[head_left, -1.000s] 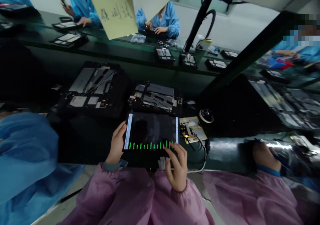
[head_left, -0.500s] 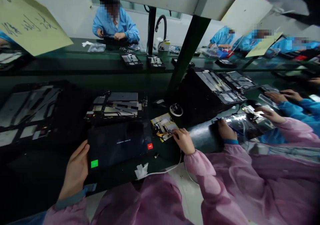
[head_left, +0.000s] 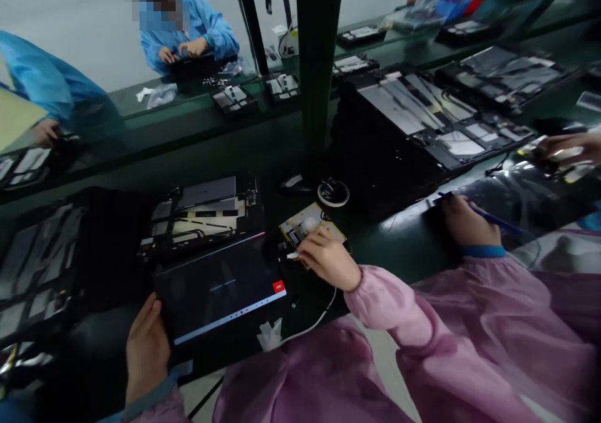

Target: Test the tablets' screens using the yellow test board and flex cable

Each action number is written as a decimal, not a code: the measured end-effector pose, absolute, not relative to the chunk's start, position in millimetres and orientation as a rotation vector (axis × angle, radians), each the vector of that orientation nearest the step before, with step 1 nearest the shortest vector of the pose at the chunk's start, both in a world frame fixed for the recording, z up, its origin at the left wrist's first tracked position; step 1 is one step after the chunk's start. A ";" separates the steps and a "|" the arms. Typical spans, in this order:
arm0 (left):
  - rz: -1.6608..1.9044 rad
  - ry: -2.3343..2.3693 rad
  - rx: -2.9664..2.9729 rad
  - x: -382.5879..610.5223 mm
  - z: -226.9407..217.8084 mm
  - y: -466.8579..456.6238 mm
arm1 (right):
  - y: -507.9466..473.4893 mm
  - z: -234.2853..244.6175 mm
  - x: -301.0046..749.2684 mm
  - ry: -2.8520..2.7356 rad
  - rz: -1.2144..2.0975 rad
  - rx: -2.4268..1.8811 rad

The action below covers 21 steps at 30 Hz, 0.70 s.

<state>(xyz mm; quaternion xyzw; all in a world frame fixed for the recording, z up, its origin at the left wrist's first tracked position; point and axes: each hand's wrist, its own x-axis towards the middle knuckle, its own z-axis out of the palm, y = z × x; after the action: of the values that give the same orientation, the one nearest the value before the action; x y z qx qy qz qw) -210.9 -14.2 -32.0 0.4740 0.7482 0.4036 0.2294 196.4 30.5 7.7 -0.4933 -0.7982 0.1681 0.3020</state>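
Observation:
My left hand [head_left: 149, 345] grips the left edge of a dark display panel [head_left: 220, 288], tilted up at its far side. The panel is lit, with a pale icon bar along its near edge and a red square at the right. My right hand [head_left: 331, 259] is closed in a pinch on a small white plug [head_left: 292, 257], close to the panel's right edge but apart from it. Under and behind those fingers lies a circuit board with yellow edges [head_left: 313, 215], partly covered. Behind the panel rests an opened device chassis [head_left: 206, 213] with bare inner parts.
A black mouse [head_left: 297, 183] and a white-rimmed cable coil [head_left: 333, 193] lie beyond the board. Stacks of opened chassis [head_left: 436, 113] stand on both sides. Near the front edge are a white cable [head_left: 323, 313] and crumpled tape [head_left: 270, 334]. A co-worker's hand [head_left: 472, 223] works at the right.
My right hand has moved from the board toward the panel, and a white plug now shows in its fingers. On the panel, the green square has gone and an icon bar has appeared.

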 end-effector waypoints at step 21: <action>0.926 2.143 1.647 -211.2 -27.0 -19.1 | 37.2 -11.3 174.4 -2.215 0.381 -1.293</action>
<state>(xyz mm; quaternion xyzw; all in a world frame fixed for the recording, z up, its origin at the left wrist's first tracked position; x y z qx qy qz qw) -211.2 -19.1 -27.0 0.5707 0.7424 0.3209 0.1416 174.4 37.2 -11.3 -0.4801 -0.8222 0.1413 0.2711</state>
